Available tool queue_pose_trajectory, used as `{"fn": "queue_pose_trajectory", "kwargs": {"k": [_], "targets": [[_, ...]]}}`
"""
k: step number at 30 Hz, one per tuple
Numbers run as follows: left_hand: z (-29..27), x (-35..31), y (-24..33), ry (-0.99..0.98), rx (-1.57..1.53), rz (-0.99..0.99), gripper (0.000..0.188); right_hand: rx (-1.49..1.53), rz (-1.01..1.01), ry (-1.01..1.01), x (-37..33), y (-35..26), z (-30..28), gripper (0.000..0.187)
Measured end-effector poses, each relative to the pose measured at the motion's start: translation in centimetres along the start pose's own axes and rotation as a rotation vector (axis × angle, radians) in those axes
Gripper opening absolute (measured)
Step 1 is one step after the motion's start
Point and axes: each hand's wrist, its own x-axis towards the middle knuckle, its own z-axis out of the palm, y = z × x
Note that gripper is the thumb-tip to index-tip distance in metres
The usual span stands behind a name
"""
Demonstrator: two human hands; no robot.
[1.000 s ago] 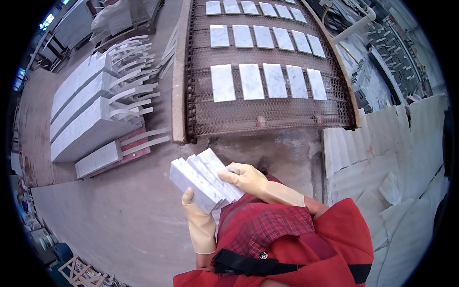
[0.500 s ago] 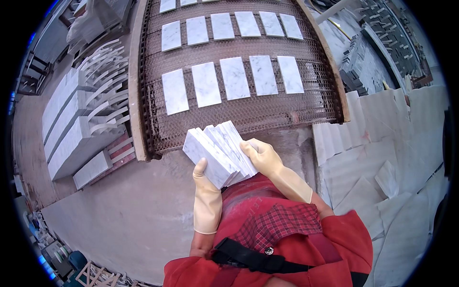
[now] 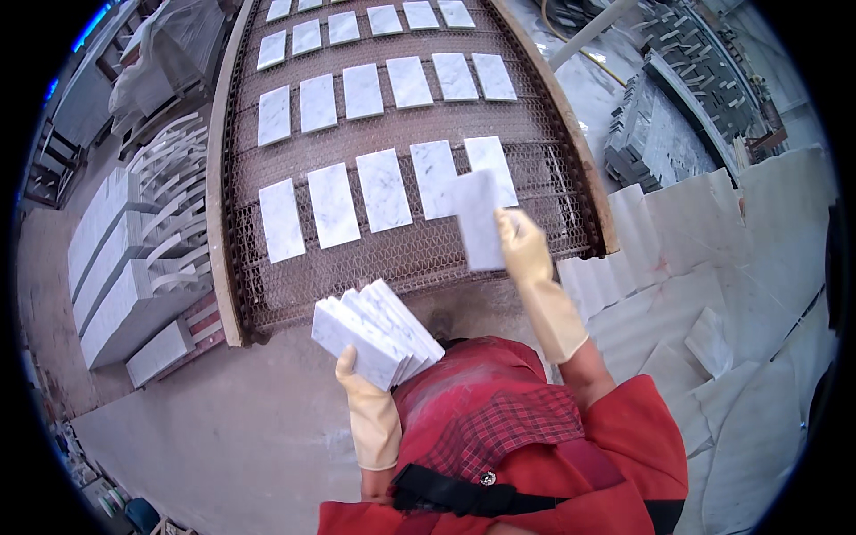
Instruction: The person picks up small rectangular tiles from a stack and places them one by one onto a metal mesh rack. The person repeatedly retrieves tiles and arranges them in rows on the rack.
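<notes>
Our right hand (image 3: 524,245) has lifted one marble tile (image 3: 477,220) off the stack (image 3: 374,332), fingers pinching it over the mesh conveyor (image 3: 401,254) at one o'clock; our left hand (image 3: 367,392) grips the stack.

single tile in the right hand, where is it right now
In the head view the single tile is right of centre, held up by the right hand over the mesh belt, overlapping the nearest row's rightmost tiles.

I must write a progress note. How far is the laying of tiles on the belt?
Done: rows of marble tiles lie flat on the mesh belt. In hand: the right hand holds one tile over the belt. Left: the left hand holds a fanned stack of tiles.
</notes>
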Motion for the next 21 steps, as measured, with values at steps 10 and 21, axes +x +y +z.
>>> {"fn": "queue_pose_trajectory", "kwargs": {"k": [10,21], "targets": [[-0.7,-4.4,-2.7,-0.024,0.129,0.098,0.107,-0.206,0.049,0.114,17.3,7.4,-5.6,0.052],[-2.0,-5.8,-4.1,-0.005,0.173,0.041,0.108,-0.107,-0.042,0.05,22.1,13.7,-4.4,0.055]]}}
